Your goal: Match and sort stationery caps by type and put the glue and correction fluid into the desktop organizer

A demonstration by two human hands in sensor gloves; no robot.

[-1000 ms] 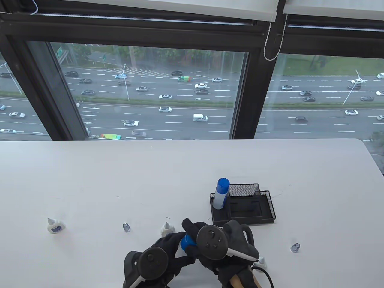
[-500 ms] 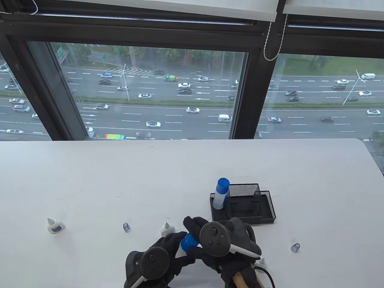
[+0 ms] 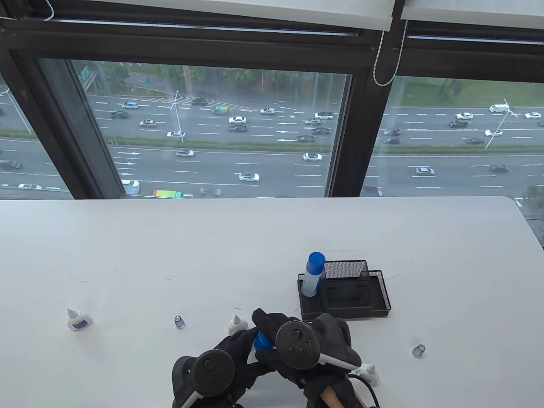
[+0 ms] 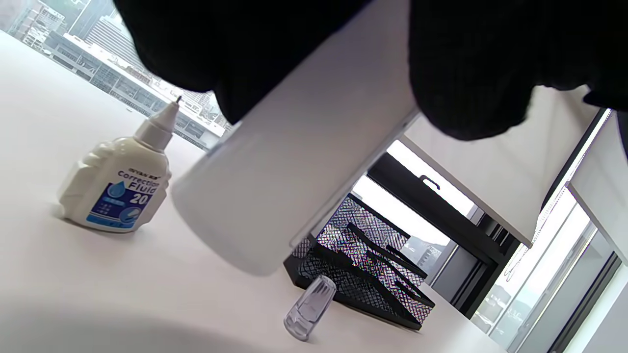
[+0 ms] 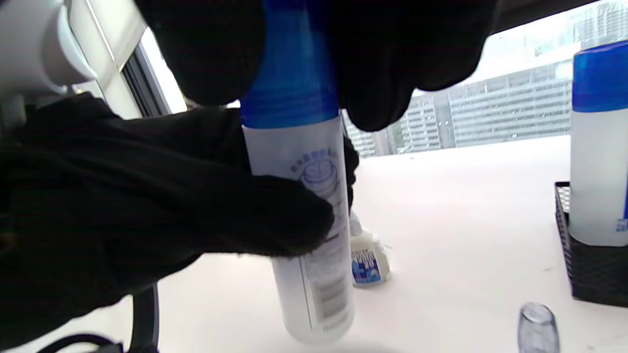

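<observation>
A clear glue bottle [image 5: 314,274] stands upright near the table's front edge. My left hand [image 3: 243,345] grips its body [image 4: 304,162]. My right hand [image 3: 267,326] holds its blue cap [image 3: 260,340] from above, fingers curled round the cap [image 5: 294,63]. A second capped glue bottle [image 3: 313,272] stands in the left slot of the black mesh organizer [image 3: 378,297]. Uncapped white correction fluid bottles stand at the far left [image 3: 76,321], just behind my left hand [image 3: 236,324] and by my right wrist [image 3: 368,372]. Two clear caps [image 3: 179,321] [image 3: 418,350] lie loose on the table.
The organizer [image 4: 363,274] sits just beyond my right hand. A clear cap [image 4: 310,306] and a correction fluid bottle [image 4: 117,191] stand close to the held bottle. The white table [image 3: 272,238] ends at a window behind.
Both hands, still holding the glue bottle and its cap, have shifted slightly left. The bottles and caps on the table have not moved.
</observation>
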